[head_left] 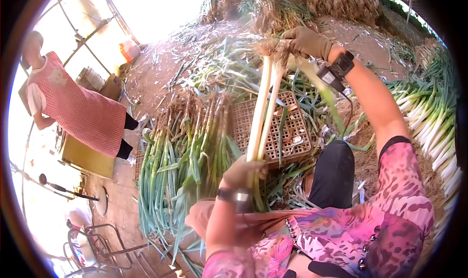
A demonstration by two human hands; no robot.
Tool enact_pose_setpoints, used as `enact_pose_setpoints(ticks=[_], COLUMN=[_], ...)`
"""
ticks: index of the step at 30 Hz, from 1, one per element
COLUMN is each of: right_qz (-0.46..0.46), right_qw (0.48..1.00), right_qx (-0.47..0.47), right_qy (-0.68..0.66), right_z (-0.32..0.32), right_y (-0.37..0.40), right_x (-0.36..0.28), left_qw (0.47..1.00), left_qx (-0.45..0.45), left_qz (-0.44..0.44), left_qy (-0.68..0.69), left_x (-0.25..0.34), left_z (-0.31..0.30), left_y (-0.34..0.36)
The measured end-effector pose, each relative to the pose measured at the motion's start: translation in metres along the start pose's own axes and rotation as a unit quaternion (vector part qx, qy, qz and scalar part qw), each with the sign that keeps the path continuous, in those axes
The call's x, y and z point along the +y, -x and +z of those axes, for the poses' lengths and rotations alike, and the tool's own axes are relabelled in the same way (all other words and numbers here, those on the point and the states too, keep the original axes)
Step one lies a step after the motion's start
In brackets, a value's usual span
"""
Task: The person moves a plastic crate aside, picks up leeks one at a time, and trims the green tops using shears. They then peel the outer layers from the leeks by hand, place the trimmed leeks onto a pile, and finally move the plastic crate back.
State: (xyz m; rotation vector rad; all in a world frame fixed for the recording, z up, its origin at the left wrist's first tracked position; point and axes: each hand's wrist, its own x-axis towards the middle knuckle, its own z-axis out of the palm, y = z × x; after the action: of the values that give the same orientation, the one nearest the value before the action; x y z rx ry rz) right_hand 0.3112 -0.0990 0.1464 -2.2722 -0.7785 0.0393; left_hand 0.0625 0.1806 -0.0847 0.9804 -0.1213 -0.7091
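Observation:
Two long leeks (262, 110) with pale stalks are held upright in front of me, their hairy roots at the top. My left hand (243, 172), in a brown glove, is closed around their lower, greener part. At the root end, my gloved right hand (308, 41) has its fingers closed in a pinch on one leek. A loose yellow-green leaf strip (319, 85), blurred, hangs below that hand. Behind the stalks lies a brown plastic crate (246, 117) with a lattice top, scattered with leaf scraps.
Unpeeled leeks (183, 146) lie in a pile at left. Cleaned white-stalked leeks (424, 117) line the right side. More bundles (292, 5) are heaped at the back. A person in a red checked apron (80, 105) stands at left, near a metal-framed chair (97, 244).

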Motion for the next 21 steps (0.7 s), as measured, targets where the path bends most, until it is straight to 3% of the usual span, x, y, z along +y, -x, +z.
enact_pose_setpoints(ticks=[1,2,3,4,5,7,8,9,11,13,15,17,20,21], right_qz=[0.033,-0.05,-0.129,-0.208,-0.164,-0.044,0.013,0.063,0.137,0.162,0.1,-0.072,-0.306,-0.363], right_qw=[0.998,0.986,0.958,0.912,0.887,0.861,0.862,0.868,0.899,0.92,0.94,0.967,0.851,0.808], right_qx=[0.039,0.114,0.19,0.267,0.309,0.352,0.326,0.277,0.087,-0.115,-0.204,-0.118,0.177,0.228], right_qy=[0.045,0.111,0.172,0.233,0.3,0.366,0.387,0.407,0.408,0.338,0.253,0.215,0.389,0.405], right_z=[-0.013,-0.025,-0.035,-0.054,-0.103,-0.169,-0.184,-0.186,-0.157,-0.104,-0.052,-0.011,-0.001,-0.008], right_y=[-0.001,-0.004,-0.005,-0.005,0.009,0.047,0.067,0.084,0.108,0.123,0.125,0.121,0.105,0.099], right_x=[0.012,0.027,0.044,0.06,0.068,0.075,0.076,0.077,0.082,0.081,0.067,0.033,-0.019,-0.036], left_qw=[1.0,0.999,0.997,0.996,0.995,0.984,0.996,0.998,0.986,0.963,0.956,0.934,0.903,0.89], left_qx=[-0.001,0.004,0.064,0.06,0.055,0.094,0.002,0.056,0.14,0.178,0.184,0.164,0.197,0.196], left_qz=[-0.003,-0.005,0.007,-0.02,-0.042,0.041,0.006,0.035,0.034,0.101,0.16,0.231,0.254,0.263], left_qy=[-0.008,-0.043,-0.048,-0.062,-0.076,-0.148,-0.091,-0.011,-0.081,-0.175,-0.166,-0.217,-0.286,-0.316], left_x=[0.005,0.017,0.028,0.025,0.018,-0.001,-0.017,-0.011,0.006,0.03,0.064,0.104,0.171,0.19], left_z=[0.001,0.016,0.042,0.037,0.032,0.029,-0.008,0.012,0.017,0.017,0.025,0.027,0.08,0.092], left_y=[-0.008,-0.011,-0.014,-0.011,-0.005,0.011,0.008,0.011,-0.009,-0.035,-0.056,-0.077,-0.074,-0.073])
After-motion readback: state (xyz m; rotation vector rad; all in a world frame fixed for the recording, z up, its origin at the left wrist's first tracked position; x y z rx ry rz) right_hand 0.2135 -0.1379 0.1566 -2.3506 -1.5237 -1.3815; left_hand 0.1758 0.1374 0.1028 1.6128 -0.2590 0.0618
